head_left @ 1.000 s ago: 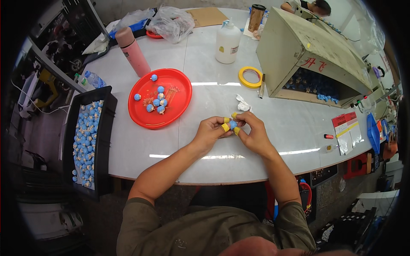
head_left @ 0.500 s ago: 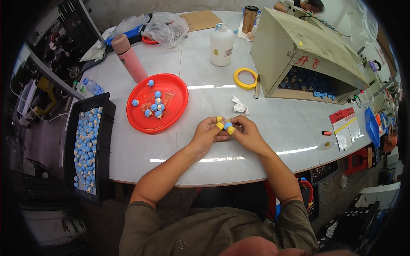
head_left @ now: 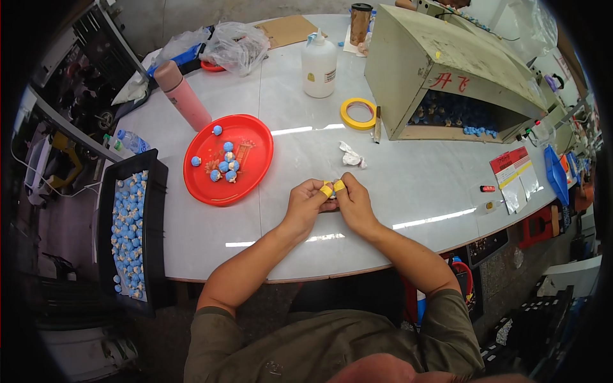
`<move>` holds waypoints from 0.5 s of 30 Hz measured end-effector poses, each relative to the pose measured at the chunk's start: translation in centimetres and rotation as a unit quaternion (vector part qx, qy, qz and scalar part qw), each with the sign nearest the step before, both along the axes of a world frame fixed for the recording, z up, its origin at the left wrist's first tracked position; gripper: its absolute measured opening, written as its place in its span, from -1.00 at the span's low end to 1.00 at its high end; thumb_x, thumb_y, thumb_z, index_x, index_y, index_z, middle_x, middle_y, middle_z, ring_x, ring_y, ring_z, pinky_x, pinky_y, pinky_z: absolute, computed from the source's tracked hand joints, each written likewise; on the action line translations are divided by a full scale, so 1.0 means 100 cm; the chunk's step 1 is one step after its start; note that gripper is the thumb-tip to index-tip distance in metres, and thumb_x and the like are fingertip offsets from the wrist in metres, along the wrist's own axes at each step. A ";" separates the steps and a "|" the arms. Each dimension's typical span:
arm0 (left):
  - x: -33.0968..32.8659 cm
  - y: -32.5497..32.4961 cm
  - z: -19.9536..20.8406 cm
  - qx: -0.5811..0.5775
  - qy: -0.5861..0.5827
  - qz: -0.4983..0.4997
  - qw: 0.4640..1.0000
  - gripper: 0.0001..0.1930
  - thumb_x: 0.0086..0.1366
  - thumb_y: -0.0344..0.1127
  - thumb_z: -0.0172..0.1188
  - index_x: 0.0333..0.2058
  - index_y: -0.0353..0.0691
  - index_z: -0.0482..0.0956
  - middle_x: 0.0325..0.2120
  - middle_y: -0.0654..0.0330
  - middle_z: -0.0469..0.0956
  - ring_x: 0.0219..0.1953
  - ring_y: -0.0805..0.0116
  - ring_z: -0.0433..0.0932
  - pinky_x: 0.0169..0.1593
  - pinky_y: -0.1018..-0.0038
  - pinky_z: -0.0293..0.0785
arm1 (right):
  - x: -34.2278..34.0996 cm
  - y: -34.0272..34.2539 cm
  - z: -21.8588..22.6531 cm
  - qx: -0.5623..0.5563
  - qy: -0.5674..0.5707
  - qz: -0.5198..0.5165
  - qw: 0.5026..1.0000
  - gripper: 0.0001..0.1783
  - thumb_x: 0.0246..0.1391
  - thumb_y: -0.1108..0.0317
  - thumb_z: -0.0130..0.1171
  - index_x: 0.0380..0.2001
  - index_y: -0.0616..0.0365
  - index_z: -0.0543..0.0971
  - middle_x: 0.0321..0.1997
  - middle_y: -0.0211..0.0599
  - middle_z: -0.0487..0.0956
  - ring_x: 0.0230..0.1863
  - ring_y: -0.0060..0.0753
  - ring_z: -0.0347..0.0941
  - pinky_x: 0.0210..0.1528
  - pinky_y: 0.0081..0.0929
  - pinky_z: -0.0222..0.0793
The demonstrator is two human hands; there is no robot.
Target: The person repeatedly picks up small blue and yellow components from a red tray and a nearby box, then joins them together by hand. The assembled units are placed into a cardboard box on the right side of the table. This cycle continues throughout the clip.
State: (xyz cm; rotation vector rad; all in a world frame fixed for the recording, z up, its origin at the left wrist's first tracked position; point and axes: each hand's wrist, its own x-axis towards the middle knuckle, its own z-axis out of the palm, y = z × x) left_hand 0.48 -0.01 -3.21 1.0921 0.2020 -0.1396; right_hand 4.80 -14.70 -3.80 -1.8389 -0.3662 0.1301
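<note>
My left hand (head_left: 305, 207) and my right hand (head_left: 355, 205) meet above the table near its front edge, both closed on one small blue figure (head_left: 333, 194). Yellow tape wraps the thumbs, which press together over the piece. Only slivers of blue show between them; the rest is covered by fingers. To the left, a red round plate (head_left: 254, 175) carries several similar round blue figures with cream parts. A crumpled white tissue (head_left: 351, 156) lies just beyond my right hand.
At far left stands a black tray (head_left: 155, 210) full of blue figures. Behind are a pink flask (head_left: 183, 96), a white squeeze bottle (head_left: 318, 67) and a yellow tape roll (head_left: 358, 113). A beige metal box (head_left: 408, 70) with blue pieces inside fills the back right.
My right hand has shifted closer to the left one, and its thumb has swung up over the piece. The blue figure, clearly visible before, is now mostly covered.
</note>
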 end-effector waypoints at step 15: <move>-0.003 -0.006 0.003 0.006 -0.025 0.016 1.000 -0.87 0.43 -0.36 0.11 -0.21 -0.31 0.54 -0.21 0.11 0.62 -0.19 0.38 0.63 -0.12 0.42 0.64 | -0.006 0.006 -0.002 0.031 -0.047 -0.021 0.998 -0.73 0.30 0.35 -0.02 -0.48 0.22 0.28 -0.56 -0.11 0.35 -0.53 -0.28 0.25 -0.45 -0.28 0.24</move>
